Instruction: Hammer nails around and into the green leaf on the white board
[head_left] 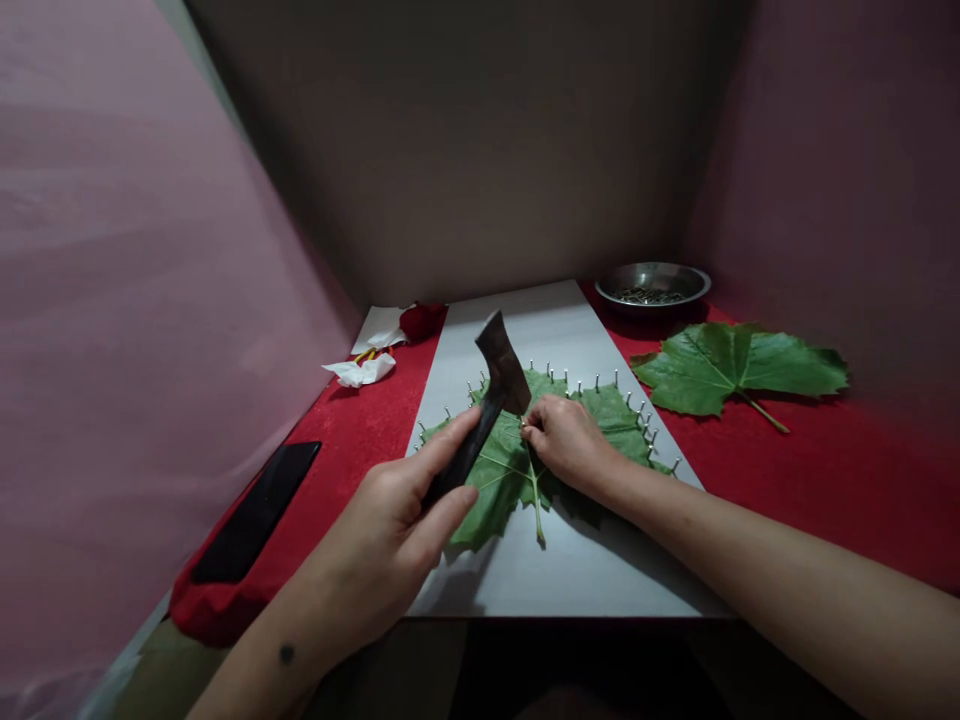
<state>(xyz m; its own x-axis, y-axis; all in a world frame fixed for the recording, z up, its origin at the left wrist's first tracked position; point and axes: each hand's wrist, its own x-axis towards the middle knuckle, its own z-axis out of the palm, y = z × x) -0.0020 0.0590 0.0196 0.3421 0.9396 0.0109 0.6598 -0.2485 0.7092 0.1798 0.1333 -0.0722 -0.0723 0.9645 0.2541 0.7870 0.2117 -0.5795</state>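
A large green leaf lies flat on a white board, with several small nails standing around its outline. My left hand grips the dark handle of a small hammer, its metal head raised above the middle of the leaf. My right hand rests on the leaf with fingertips pinched near the leaf's central vein, just below the hammer head; whether it pinches a nail is too small to tell.
A second green leaf lies on the red cloth at right. A metal bowl of small nails stands at the back right. Crumpled white tissue, a red object and a black slab lie left. Walls enclose three sides.
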